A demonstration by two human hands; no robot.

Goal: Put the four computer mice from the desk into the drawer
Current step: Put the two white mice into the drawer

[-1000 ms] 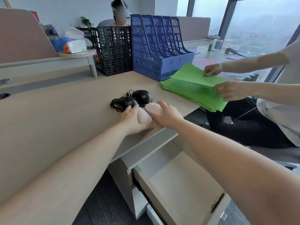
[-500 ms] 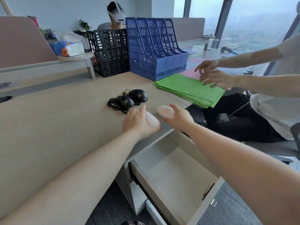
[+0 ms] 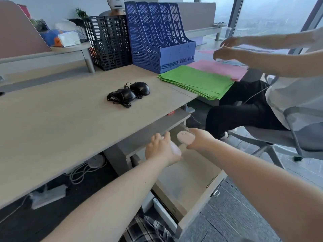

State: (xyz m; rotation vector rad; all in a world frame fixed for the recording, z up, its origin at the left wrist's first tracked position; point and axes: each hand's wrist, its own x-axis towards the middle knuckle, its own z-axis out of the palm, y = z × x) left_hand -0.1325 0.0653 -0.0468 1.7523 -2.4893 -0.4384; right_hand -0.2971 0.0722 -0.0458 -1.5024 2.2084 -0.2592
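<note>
Two pale pink mice are held over the open drawer (image 3: 201,196) below the near edge of the desk (image 3: 57,123), one in each hand. The left hand (image 3: 161,151) is closed around the left pink mouse (image 3: 175,148), of which only the lower end is seen past the palm. The right hand (image 3: 199,139) is wrapped around the right pink mouse (image 3: 185,137), whose top and scroll wheel are turned toward the camera. The two hands are kept just beside each other, above the far end of the drawer. Two black corded mice are left on the desk, touching one another: the left black mouse (image 3: 127,95) with its cable bundled at its left, and the right black mouse (image 3: 140,88) just behind it. Farther back, a black mesh file rack (image 3: 109,42) and a blue file rack (image 3: 157,37) are stood side by side. A stack of green paper (image 3: 197,81) is laid at the right end of the desk, with pink paper (image 3: 220,68) beyond it, where a seated person's hands (image 3: 225,49) are seen
</note>
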